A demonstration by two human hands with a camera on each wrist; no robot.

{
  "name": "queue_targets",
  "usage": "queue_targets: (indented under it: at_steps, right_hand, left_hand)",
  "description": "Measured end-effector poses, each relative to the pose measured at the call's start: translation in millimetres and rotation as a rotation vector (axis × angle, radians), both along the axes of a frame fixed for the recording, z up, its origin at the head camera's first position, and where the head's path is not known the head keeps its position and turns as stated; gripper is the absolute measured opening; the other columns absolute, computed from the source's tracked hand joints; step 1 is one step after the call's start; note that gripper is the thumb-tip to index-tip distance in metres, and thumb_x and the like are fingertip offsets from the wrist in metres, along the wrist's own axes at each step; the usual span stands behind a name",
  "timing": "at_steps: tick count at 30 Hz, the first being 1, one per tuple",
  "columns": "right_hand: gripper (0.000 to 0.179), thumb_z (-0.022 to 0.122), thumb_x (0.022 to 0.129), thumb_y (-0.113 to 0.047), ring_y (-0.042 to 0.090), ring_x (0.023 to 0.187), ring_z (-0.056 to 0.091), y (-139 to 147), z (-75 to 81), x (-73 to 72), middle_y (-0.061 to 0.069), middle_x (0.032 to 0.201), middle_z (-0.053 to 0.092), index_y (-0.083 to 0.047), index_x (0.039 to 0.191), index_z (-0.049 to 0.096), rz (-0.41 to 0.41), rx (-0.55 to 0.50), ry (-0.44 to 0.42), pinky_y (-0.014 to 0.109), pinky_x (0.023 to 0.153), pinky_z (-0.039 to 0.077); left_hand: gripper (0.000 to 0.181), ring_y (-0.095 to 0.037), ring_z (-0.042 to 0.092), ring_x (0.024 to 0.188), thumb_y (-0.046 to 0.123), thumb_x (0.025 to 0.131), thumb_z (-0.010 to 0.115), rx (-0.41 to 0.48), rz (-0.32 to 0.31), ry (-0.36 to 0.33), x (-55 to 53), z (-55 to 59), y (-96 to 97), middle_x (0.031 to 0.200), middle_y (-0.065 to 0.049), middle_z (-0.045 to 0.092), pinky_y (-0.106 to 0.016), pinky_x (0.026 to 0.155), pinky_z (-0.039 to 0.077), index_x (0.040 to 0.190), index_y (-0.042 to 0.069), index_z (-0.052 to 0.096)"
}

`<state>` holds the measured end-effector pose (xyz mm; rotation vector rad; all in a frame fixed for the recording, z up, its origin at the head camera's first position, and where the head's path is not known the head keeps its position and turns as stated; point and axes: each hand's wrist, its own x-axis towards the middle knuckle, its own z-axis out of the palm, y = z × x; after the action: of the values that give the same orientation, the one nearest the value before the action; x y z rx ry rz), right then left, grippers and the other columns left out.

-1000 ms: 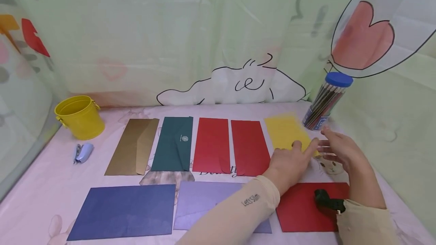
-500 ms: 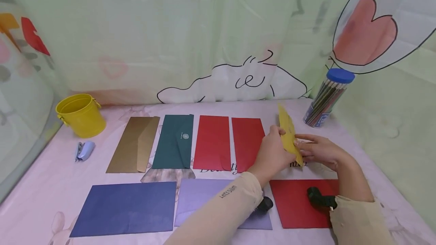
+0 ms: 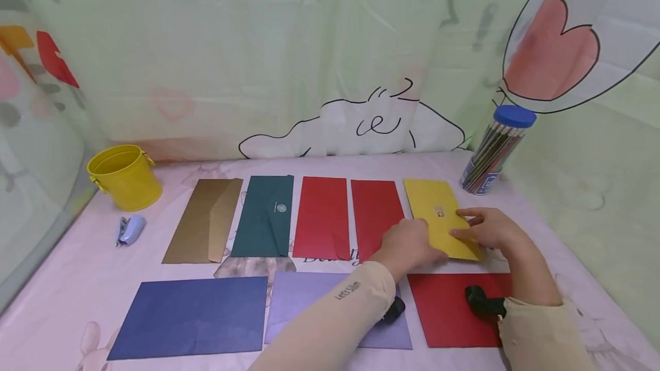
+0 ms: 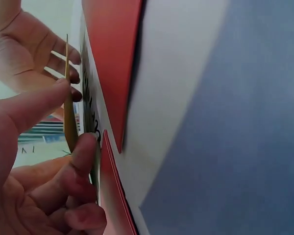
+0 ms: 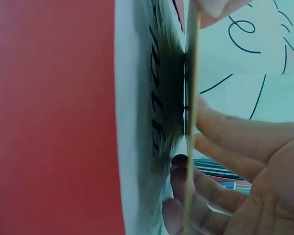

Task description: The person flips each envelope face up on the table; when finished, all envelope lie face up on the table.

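A yellow envelope [image 3: 435, 205] with a small printed mark lies face up between both hands, its near end toward me. In the wrist views it appears edge-on, slightly off the cloth. My left hand [image 3: 412, 245] pinches its near left edge, thumb [image 4: 44, 103] on one face and fingers on the other. On the right edge, my right hand [image 3: 490, 228] holds it, with fingertips reaching behind the envelope [image 5: 192, 147] in the right wrist view. Left of it lies a red envelope [image 3: 375, 210], partly covered by my left hand.
More envelopes lie flat: gold [image 3: 198, 222], dark green [image 3: 260, 216], red [image 3: 321, 216], blue [image 3: 191, 316], lilac [image 3: 304, 296] and red [image 3: 454, 314]. A yellow bucket [image 3: 126, 179] and small lilac stapler [image 3: 130, 230] stand left. A pencil tub [image 3: 495, 150] stands back right.
The yellow envelope was first blurred and low under my hands, then raised on edge between them. Now it is turned down face up, beside the red envelope.
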<state>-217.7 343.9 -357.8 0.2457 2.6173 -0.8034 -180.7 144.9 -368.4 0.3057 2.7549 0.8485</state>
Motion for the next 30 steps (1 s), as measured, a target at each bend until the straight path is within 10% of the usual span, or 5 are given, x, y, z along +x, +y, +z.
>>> queue_targets:
  at_steps: [15,22,30]
  right_hand:
    - [0.08,0.079,0.085,-0.035,0.054,0.115,0.043,-10,3.9,5.3,0.04,0.13,0.046,0.006,0.145,0.045,0.015,0.168,0.035,0.06,0.09,0.046]
    - [0.077,0.067,0.095,-0.042,0.054,0.118,0.044,-20,34.0,18.2,0.039,0.136,0.041,0.002,0.151,0.037,0.026,0.081,0.126,0.06,0.088,0.048]
    - [0.073,0.075,0.091,-0.035,0.05,0.112,0.052,-5,59.4,39.7,0.034,0.128,0.053,0.001,0.147,0.046,0.253,0.088,0.167,0.048,0.077,0.057]
  left_hand:
    - [0.028,-0.011,0.055,0.061,0.043,0.085,0.078,-0.19,-0.153,0.089,0.2,2.6,3.8,0.07,0.005,0.058,-0.026,0.055,0.044,0.096,0.019,0.07]
    - [0.038,-0.003,0.057,0.069,0.036,0.092,0.073,-0.079,-0.263,0.085,-3.1,19.0,-27.4,0.086,0.013,0.066,-0.023,0.071,0.049,0.128,0.024,0.067]
    - [0.043,-0.003,0.053,0.09,0.039,0.088,0.076,-0.189,-0.463,0.233,22.1,18.2,-53.0,0.096,0.013,0.063,-0.02,0.074,0.045,0.129,0.028,0.068]
